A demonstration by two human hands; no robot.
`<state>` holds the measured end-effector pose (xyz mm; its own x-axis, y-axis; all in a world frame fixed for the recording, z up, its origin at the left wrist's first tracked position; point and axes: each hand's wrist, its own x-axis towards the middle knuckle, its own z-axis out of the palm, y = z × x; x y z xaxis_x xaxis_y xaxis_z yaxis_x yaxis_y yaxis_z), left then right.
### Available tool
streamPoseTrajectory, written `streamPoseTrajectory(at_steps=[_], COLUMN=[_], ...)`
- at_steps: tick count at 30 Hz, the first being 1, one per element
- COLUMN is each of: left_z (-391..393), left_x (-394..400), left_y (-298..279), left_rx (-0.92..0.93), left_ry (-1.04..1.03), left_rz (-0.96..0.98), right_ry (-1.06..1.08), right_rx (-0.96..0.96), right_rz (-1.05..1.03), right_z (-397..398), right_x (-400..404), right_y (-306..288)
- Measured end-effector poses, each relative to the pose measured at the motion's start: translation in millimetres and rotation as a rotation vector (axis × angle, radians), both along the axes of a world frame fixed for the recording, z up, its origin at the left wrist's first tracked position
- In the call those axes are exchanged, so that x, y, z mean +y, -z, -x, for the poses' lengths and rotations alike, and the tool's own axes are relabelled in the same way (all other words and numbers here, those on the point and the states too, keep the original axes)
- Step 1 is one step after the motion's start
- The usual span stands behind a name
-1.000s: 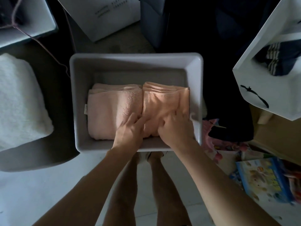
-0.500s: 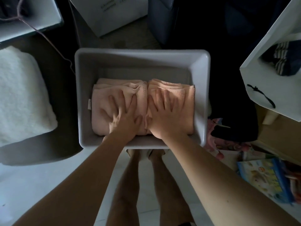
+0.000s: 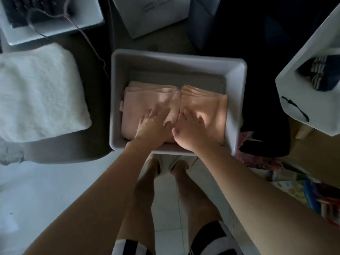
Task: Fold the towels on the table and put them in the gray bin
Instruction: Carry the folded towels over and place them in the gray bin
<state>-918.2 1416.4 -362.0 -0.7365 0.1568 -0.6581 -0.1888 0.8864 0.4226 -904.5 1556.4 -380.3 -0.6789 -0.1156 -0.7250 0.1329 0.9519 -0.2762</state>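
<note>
The gray bin [image 3: 236, 92] stands on the floor in front of my feet. Two folded pink towels lie side by side inside it: the left towel [image 3: 145, 100] and the right towel [image 3: 207, 105]. My left hand [image 3: 153, 126] rests flat on the left towel with fingers spread. My right hand [image 3: 191, 129] lies flat on the right towel, fingers apart. Neither hand grips anything. A folded white towel [image 3: 38, 92] sits on the dark table to the left of the bin.
A laptop [image 3: 46, 13] with a thin cable lies at the back left. A white paper bag [image 3: 311, 74] holding dark cloth stands at right. A white box [image 3: 152, 13] is behind the bin. Colourful books [image 3: 301, 190] lie on the floor at right.
Both hands went from gripping the right towel's near edge to lying flat on the two towels. They have since slid back a little toward me. The view shifted slightly.
</note>
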Motion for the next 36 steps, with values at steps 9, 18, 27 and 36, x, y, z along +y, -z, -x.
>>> streamPoseTrajectory(at_steps=[9,18,27,36], left_z=[-12.8,-13.6,-36.0,-5.5], left_x=[-245.3,-323.4,-280.2,-105.3], left_y=[-97.1,-54.9,-84.8,-50.0], left_rx=[0.516,-0.046,-0.215,-0.139], left_ry=[-0.855,-1.28,-1.007,-0.679], left_rz=[0.232,-0.313,-0.731,-0.373], right_ry=[0.499,0.676,0.804,0.941], right_rx=[-0.186,-0.129,-0.265,0.014], right_rz=[0.731,0.532,0.71,0.392], right_z=[26.4,43.3,7.2,-33.2], right_x=[-169.0,-249.1,-150.0,-22.7], right_y=[-99.2,-75.3,-92.8,-50.0])
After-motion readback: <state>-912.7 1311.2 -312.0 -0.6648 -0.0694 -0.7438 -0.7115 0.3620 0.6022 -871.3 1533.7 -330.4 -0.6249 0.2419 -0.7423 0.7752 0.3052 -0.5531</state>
